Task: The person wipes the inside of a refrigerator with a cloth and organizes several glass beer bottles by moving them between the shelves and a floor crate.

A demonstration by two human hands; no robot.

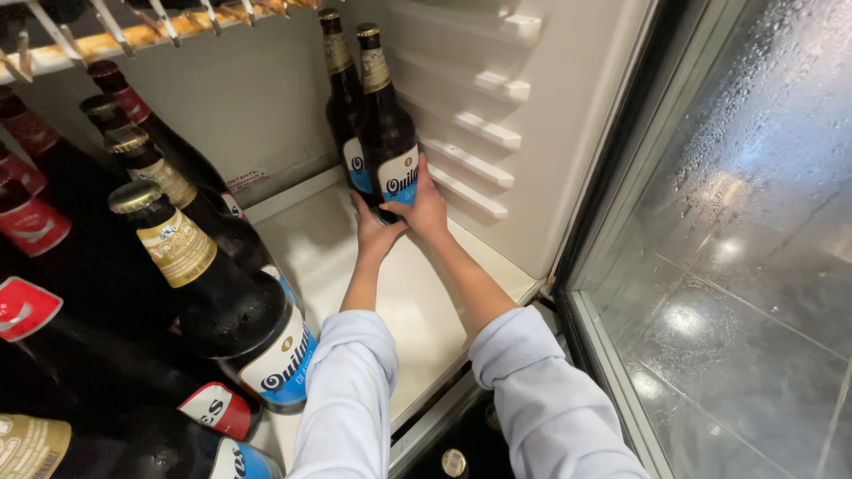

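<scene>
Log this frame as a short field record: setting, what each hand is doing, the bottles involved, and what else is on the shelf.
setting: inside an open fridge, white shelf, glass door swung open at right
left hand: at the base of the two bottles
right hand: gripping the front dark bottle at its blue-and-white label
second bottle: upright, directly behind it, in the back right corner
other stock: row of dark bottles on the left, red-labelled ones further left

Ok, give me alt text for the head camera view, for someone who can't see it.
Two hands, left hand and right hand, hold two dark brown bottles upright at the back right corner of a white fridge shelf. More dark bottles crowd the left side, and the fogged glass door stands open at right.
</scene>
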